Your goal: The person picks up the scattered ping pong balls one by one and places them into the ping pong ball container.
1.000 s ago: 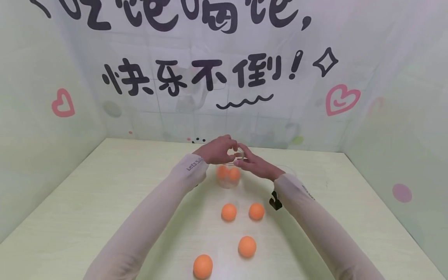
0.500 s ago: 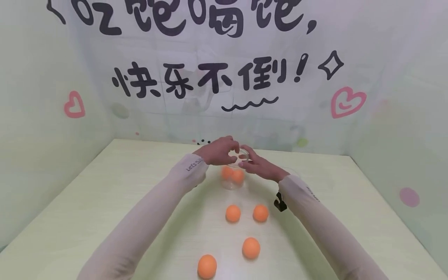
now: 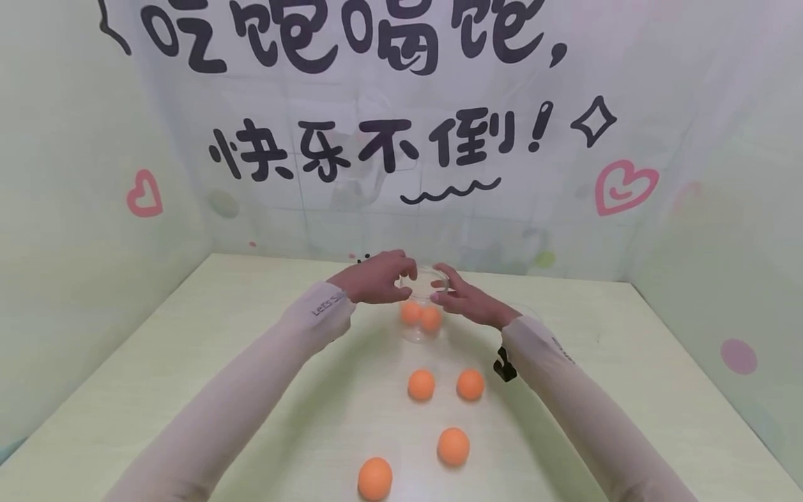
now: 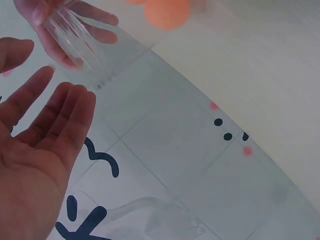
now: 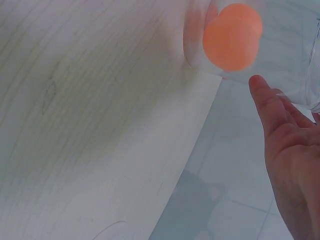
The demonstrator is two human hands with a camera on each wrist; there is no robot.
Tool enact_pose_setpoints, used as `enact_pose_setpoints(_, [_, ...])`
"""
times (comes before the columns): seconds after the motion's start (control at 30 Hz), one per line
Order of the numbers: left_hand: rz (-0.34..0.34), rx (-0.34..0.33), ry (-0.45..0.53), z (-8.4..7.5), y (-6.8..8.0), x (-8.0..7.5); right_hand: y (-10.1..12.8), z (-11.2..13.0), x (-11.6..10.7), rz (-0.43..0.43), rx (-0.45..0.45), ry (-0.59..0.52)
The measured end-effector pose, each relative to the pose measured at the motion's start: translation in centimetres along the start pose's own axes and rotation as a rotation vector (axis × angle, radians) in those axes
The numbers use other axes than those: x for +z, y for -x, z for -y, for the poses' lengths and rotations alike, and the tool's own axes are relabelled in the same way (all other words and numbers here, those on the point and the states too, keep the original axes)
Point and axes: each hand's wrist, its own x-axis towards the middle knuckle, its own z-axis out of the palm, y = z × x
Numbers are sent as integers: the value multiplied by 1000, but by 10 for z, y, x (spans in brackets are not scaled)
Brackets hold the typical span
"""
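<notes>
Pale tabletop [image 3: 615, 348], lettered backdrop [image 3: 439, 226] behind. Clear jar [image 3: 423, 298] upright, long axis vertical, two orange balls [image 3: 410, 312] inside. Right hand [image 3: 469, 300] nearer, curled round jar's right side; left hand [image 3: 376, 277] spread, just apart leftward.

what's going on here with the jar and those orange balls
A person's right hand holds a clear jar near its top, while the left hand is beside the rim with its fingers relaxed; whether it touches the jar is hard to tell. At least two balls inside show through the jar wall. Four more orange balls lie on the table, nearer the person than the jar.
</notes>
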Motion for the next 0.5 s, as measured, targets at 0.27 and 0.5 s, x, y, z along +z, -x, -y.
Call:
enact_pose_setpoints(0.27, [33,-8,21,-6,16,3,0,1,0,1,6,-7])
enact_pose_setpoints(0.5, [51,23,10,-12,28,12,0,2,2,0,12,-11])
